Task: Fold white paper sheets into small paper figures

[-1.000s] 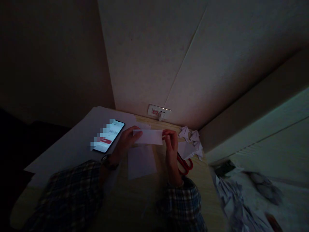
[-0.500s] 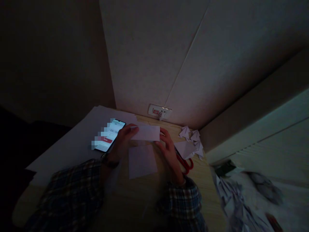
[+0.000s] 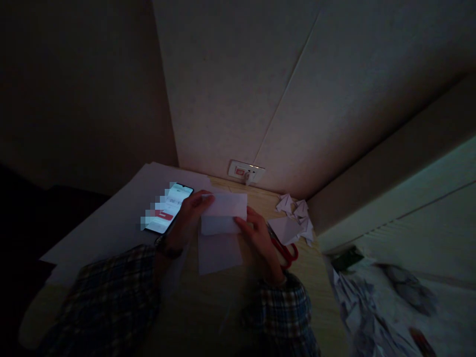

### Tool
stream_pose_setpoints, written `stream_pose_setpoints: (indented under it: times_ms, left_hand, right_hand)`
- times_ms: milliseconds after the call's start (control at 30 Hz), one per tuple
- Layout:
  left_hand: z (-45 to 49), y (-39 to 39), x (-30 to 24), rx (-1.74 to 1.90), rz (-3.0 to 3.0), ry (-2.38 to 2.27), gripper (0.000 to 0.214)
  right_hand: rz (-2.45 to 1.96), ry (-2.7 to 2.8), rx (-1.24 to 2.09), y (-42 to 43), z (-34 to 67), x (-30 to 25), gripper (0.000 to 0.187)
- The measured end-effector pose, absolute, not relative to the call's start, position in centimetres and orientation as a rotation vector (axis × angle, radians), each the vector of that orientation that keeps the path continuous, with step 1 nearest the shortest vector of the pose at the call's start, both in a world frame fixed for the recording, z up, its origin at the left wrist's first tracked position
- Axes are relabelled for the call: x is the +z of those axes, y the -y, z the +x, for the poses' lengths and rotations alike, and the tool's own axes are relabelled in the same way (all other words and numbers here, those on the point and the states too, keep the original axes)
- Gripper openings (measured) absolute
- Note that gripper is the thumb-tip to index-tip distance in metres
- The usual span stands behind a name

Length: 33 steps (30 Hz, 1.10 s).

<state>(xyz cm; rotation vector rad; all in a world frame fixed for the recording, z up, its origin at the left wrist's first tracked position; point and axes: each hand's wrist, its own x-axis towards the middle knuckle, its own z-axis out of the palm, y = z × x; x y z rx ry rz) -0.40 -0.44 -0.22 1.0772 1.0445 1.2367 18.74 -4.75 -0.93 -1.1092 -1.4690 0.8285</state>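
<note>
The scene is very dim. My left hand pinches the left edge of a folded white paper held just above the wooden table. My right hand grips the paper's lower right side with thumb and fingers. A second white sheet lies flat on the table directly under the folded one. A lit phone rests on large white sheets just left of my left hand.
Red-handled scissors lie right of my right hand. Folded paper shapes sit near the back right corner. A wall socket is behind the table. Paper scraps litter the lower right.
The folded paper has opened downward, showing more of its height. My right hand slid from the paper's right end to its lower right edge. My left hand stayed put.
</note>
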Motion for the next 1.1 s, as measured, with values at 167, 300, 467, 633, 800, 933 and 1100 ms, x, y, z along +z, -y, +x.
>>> stream_pose_setpoints:
  times_ms: [167, 300, 467, 633, 800, 933, 1100]
  left_hand:
    - [-0.1, 0.4, -0.7, 1.335, 1.082, -1.138, 0.038]
    - [0.3, 0.7, -0.2, 1.251, 0.986, -0.983, 0.046]
    - [0.3, 0.9, 0.3, 1.196, 1.021, -1.005, 0.053]
    - [0.2, 0.9, 0.5, 1.224, 1.083, -1.065, 0.051]
    - [0.4, 1.4, 0.8, 1.104, 0.992, -1.043, 0.047]
    - [0.3, 1.6, 0.9, 1.070, 0.978, -1.072, 0.041]
    - [0.2, 1.2, 0.5, 1.016, 0.836, -1.013, 0.036]
  right_hand:
    - [-1.172, 1.409, 1.018, 4.8, 18.0, -0.8, 0.024]
    - [-1.172, 1.290, 1.027, 4.6, 17.7, -1.4, 0.022]
    - [-1.126, 1.202, 0.982, 4.1, 17.8, -2.1, 0.017]
    - [-1.168, 1.116, 0.858, 3.8, 17.9, -2.6, 0.023]
    - [-1.150, 1.088, 0.937, 4.1, 17.4, -2.1, 0.024]
    - [-1.123, 1.058, 0.953, 4.1, 17.6, -1.8, 0.022]
    - [-1.076, 1.127, 0.895, 4.2, 18.3, -1.8, 0.015]
